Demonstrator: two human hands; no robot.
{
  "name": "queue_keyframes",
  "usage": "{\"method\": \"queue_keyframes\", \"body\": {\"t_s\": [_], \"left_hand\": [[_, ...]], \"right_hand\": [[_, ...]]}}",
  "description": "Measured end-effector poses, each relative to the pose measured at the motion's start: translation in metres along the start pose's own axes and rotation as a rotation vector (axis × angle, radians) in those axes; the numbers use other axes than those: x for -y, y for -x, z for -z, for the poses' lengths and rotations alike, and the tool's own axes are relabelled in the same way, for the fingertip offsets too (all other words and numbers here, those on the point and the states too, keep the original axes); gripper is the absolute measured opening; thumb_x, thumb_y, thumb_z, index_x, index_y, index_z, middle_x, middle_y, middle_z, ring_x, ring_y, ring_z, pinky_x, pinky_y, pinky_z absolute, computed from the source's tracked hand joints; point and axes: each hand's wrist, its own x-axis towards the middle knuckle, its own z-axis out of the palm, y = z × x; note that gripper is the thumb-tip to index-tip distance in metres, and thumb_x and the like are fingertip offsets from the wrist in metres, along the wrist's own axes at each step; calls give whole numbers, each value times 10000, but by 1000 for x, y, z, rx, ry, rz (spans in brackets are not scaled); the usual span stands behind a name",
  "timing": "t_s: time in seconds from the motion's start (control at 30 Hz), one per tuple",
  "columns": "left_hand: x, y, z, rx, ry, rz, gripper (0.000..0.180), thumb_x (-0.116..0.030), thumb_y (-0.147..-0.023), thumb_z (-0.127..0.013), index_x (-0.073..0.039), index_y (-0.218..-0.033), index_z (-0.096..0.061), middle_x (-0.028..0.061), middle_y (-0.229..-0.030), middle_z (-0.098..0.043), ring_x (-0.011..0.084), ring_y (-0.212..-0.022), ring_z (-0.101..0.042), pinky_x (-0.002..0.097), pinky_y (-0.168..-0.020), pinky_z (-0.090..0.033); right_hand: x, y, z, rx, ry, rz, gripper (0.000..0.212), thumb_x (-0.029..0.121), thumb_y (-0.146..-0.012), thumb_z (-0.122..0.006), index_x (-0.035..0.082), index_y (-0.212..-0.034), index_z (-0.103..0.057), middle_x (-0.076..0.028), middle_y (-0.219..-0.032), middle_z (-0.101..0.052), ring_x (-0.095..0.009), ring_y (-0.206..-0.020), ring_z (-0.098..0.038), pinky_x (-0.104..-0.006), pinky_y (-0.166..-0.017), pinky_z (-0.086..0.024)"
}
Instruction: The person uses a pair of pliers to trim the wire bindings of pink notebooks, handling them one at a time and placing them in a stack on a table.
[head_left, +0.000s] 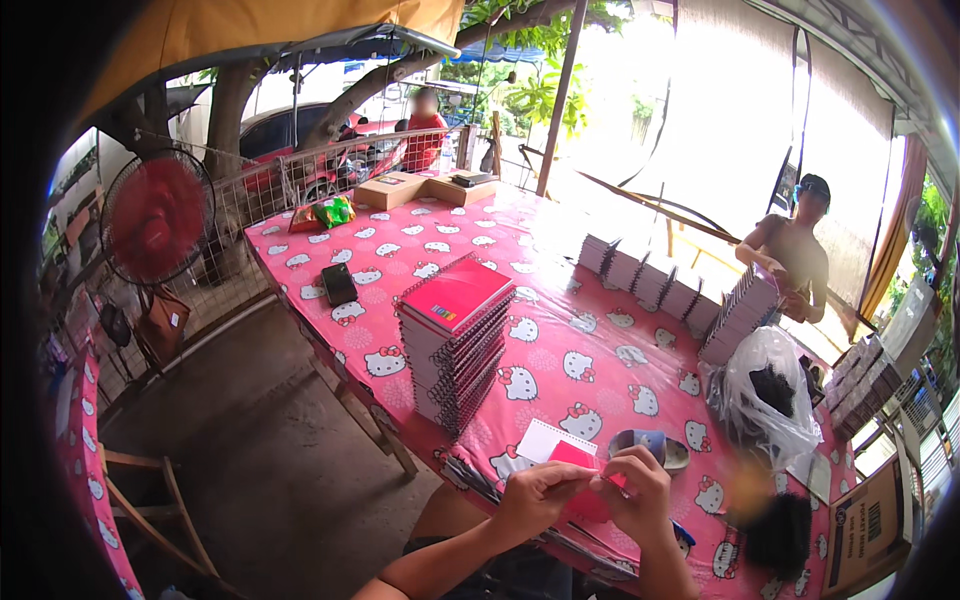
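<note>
At the near table edge my left hand [543, 497] and my right hand [637, 490] meet with fingertips pinched together. What they pinch is too small and too covered by the fingers to make out. Bright red sheet-like material [572, 456] shows behind and below the fingers. Just beyond it lies a white sheet with a row of punched holes [553, 441]. Left of my hands rises a tall stack of spiral notebooks [455, 330] with a red cover on top. Close to my right hand sit a blue-grey cup or roll [640, 441] and a small round container [676, 457].
A pink patterned cloth [385, 280] covers the table. Rows of spiral notebooks [650, 280] line its far right side, near a clear plastic bag [765, 395] and a cardboard box [868, 530]. A phone [339, 284] lies at left. Another person [795, 250] stands across the table.
</note>
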Motion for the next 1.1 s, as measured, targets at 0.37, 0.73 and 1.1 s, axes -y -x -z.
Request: {"method": "queue_keyframes", "body": {"t_s": [0.37,0.73,1.1], "left_hand": [[6,3,17,-85,312,180,277,67,-836,-638,3,-1093,-556,74,-938,-678,108,-908,-641,229,-786,-514],[-6,-93,155,-795,-123,-306,572,-439,-1013,-297,36,-1300,-433,178,-1339,-472,262,-1237,-443,381,-1053,-319],[12,-144,161,-926,-306,-61,374,-359,-960,-489,3,-866,-501,121,-737,-579,220,-663,-546,375,-613,-431]], "right_hand": [[7,-4,-14,151,-109,23,243,-92,-743,-628,6,-964,-658,-91,-789,-626,-184,-711,-612,-264,-611,-467],[23,-189,-55,-295,-1009,-204,213,37,-818,-561,-27,-1013,-620,-121,-876,-626,-216,-727,-598,-283,-655,-476],[-52,-220,-176,-208,-456,-93,285,230,-917,-469,-25,-1000,-564,-129,-921,-589,-213,-883,-553,-347,-813,-437]]}}
